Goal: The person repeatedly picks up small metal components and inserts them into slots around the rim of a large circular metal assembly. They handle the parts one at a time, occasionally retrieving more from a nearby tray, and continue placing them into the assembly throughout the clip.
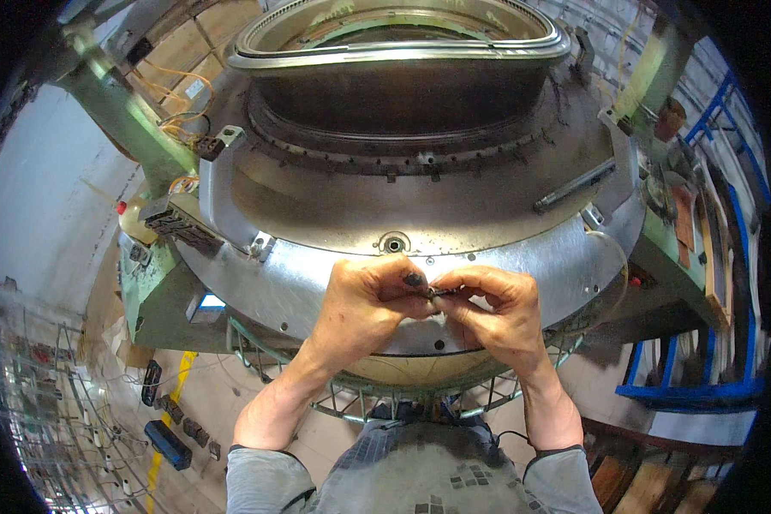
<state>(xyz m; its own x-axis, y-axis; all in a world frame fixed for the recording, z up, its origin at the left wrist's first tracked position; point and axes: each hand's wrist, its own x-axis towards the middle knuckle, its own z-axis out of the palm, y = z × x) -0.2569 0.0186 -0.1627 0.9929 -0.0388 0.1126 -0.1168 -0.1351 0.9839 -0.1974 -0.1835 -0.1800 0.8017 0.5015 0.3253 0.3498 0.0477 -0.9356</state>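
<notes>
My left hand [367, 301] and my right hand [495, 313] meet over the near rim of a large round metal machine. Thumbs and fingers of both are pinched together on a small dark piece [437, 293], too small to name. A black smudge or dark bit shows by the left fingertips. Beneath them curves a shiny metal ring plate [565, 257] with small holes along it. Just beyond my hands a round fitting with a dark hole [394, 244] is set in the machine's sloping metal surface.
A wide metal collar [403, 56] rises at the back. A metal bar [574, 186] lies on the slope at right. Green frame arms [133, 120] flank the machine. Blue racking [694, 392] stands at right; a dark blue box [168, 444] is on the floor at left.
</notes>
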